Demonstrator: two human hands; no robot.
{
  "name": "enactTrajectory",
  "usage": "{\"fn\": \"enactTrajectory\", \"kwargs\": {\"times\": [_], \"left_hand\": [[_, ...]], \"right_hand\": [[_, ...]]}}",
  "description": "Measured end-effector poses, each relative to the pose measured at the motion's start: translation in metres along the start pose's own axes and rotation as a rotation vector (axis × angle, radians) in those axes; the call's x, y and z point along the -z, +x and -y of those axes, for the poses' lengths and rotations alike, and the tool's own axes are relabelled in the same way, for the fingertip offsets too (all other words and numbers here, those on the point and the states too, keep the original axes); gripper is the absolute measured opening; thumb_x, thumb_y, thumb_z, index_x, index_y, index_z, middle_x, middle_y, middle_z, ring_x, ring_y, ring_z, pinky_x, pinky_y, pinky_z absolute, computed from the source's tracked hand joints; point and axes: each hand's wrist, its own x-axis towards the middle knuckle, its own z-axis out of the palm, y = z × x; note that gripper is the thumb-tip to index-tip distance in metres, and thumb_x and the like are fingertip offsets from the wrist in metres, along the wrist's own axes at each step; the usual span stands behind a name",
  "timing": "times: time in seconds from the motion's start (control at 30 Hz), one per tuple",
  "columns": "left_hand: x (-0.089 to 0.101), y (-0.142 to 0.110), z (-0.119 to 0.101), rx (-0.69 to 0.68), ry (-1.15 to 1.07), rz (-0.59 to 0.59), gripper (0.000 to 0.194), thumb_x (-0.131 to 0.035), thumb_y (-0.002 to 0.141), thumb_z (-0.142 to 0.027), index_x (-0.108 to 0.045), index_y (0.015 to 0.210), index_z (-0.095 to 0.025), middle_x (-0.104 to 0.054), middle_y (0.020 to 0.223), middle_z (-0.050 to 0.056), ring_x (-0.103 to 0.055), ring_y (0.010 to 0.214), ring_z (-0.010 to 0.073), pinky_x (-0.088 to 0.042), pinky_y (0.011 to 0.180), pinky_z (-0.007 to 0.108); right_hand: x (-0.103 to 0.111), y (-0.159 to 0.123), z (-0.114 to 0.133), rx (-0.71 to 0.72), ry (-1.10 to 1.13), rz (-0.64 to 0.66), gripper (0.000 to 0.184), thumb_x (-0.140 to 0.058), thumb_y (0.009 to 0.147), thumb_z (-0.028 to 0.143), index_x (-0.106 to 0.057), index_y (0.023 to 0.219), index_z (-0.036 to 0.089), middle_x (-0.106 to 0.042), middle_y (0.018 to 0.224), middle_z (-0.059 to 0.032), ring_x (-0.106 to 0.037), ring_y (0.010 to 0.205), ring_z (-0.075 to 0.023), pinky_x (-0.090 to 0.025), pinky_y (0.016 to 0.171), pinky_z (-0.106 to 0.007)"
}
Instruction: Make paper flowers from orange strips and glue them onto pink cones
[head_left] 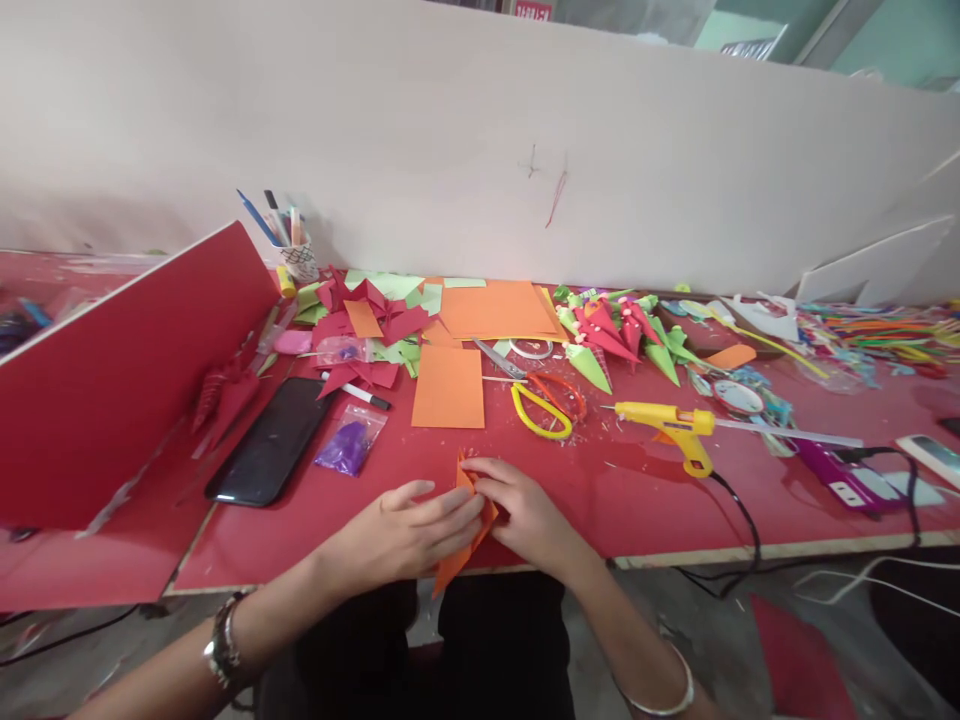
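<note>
A folded piece of orange paper (459, 560) sits at the near edge of the red table (645, 500), held between both my hands. My left hand (409, 530) lies over its left side with fingers closed onto it. My right hand (517, 510) pinches its upper right part. Part of the paper is hidden under my fingers, and its lower tip sticks out past the table edge.
An orange sheet (448, 387), yellow-and-orange scissors (540, 395), a yellow glue gun (671, 428) with cord, a black phone (271, 440), a purple bag (349, 442), a marker (364, 395). Paper scraps and cones (615, 335) lie behind; a red divider board (120, 380) stands left.
</note>
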Motion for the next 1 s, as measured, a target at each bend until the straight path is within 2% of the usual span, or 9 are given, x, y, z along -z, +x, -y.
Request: {"fn": "enactTrajectory", "kwargs": {"times": [0.17, 0.27, 0.37, 0.47, 0.57, 0.67, 0.83, 1.0], "left_hand": [[-0.003, -0.004, -0.004, 0.092, -0.127, 0.085, 0.028, -0.032, 0.087, -0.013, -0.056, 0.099, -0.020, -0.061, 0.095, 0.003, -0.052, 0.092, 0.0133, -0.039, 0.071, 0.025], [-0.004, -0.010, -0.003, 0.126, -0.244, 0.116, 0.026, -0.032, 0.087, -0.014, -0.056, 0.098, -0.018, -0.062, 0.087, 0.005, -0.055, 0.082, 0.0152, -0.041, 0.072, 0.028], [-0.005, -0.014, -0.005, 0.173, -0.317, 0.154, 0.025, -0.035, 0.086, -0.013, -0.053, 0.103, -0.017, -0.061, 0.093, 0.007, -0.055, 0.082, 0.0165, -0.043, 0.073, 0.030], [-0.006, -0.017, -0.010, 0.246, -0.382, 0.200, 0.026, -0.040, 0.085, -0.015, -0.051, 0.108, -0.018, -0.060, 0.100, 0.006, -0.055, 0.082, 0.0169, -0.046, 0.069, 0.029], [-0.008, -0.020, -0.017, 0.344, -0.457, 0.187, 0.026, -0.041, 0.085, -0.019, -0.051, 0.108, -0.021, -0.060, 0.098, 0.005, -0.056, 0.081, 0.0157, -0.047, 0.067, 0.027], [-0.012, -0.022, -0.022, 0.472, -0.524, 0.129, 0.022, -0.040, 0.085, -0.024, -0.055, 0.103, -0.022, -0.060, 0.095, 0.004, -0.056, 0.082, 0.0151, -0.047, 0.068, 0.026], [-0.020, -0.022, -0.026, 0.673, -0.584, 0.042, 0.021, -0.042, 0.084, -0.028, -0.061, 0.084, -0.021, -0.061, 0.088, 0.003, -0.057, 0.077, 0.0131, -0.047, 0.067, 0.023], [-0.021, -0.019, -0.026, 0.805, -0.581, 0.070, 0.021, -0.042, 0.084, -0.029, -0.059, 0.077, -0.019, -0.059, 0.084, 0.003, -0.057, 0.073, 0.0127, -0.046, 0.063, 0.022]], "right_hand": [[0.004, -0.004, -0.011, -0.028, -0.050, 0.030, 0.041, -0.039, 0.063, -0.003, -0.060, 0.090, 0.019, -0.049, 0.122, -0.0042, -0.043, 0.113, -0.0134, -0.036, 0.095, -0.030], [0.011, -0.010, -0.012, 0.028, -0.219, 0.028, 0.038, -0.043, 0.065, 0.000, -0.062, 0.090, 0.022, -0.046, 0.125, -0.0015, -0.037, 0.118, -0.0166, -0.030, 0.099, -0.039], [0.013, -0.016, -0.006, 0.113, -0.381, 0.051, 0.036, -0.050, 0.066, 0.006, -0.062, 0.093, 0.025, -0.044, 0.128, 0.0000, -0.032, 0.121, -0.0209, -0.023, 0.099, -0.048], [0.009, -0.024, -0.001, 0.119, -0.380, 0.066, 0.033, -0.054, 0.069, 0.012, -0.060, 0.098, 0.023, -0.052, 0.119, -0.0036, -0.044, 0.110, -0.0199, -0.032, 0.094, -0.042], [0.003, -0.030, -0.001, 0.083, -0.308, 0.036, 0.023, -0.053, 0.075, 0.019, -0.061, 0.097, 0.022, -0.060, 0.105, -0.0049, -0.052, 0.095, -0.0175, -0.038, 0.087, -0.037], [-0.001, -0.034, -0.002, 0.039, -0.228, -0.014, 0.017, -0.049, 0.081, 0.024, -0.062, 0.091, 0.022, -0.062, 0.098, -0.0031, -0.054, 0.089, -0.0151, -0.039, 0.083, -0.034], [-0.007, -0.031, 0.000, -0.095, -0.142, -0.109, 0.018, -0.045, 0.084, 0.024, -0.061, 0.078, 0.019, -0.061, 0.086, -0.0041, -0.054, 0.081, -0.0139, -0.041, 0.074, -0.027], [-0.013, -0.021, 0.001, -0.202, -0.176, -0.191, 0.020, -0.045, 0.083, 0.025, -0.056, 0.068, 0.018, -0.056, 0.073, -0.0028, -0.052, 0.071, -0.0129, -0.041, 0.066, -0.023]]}}
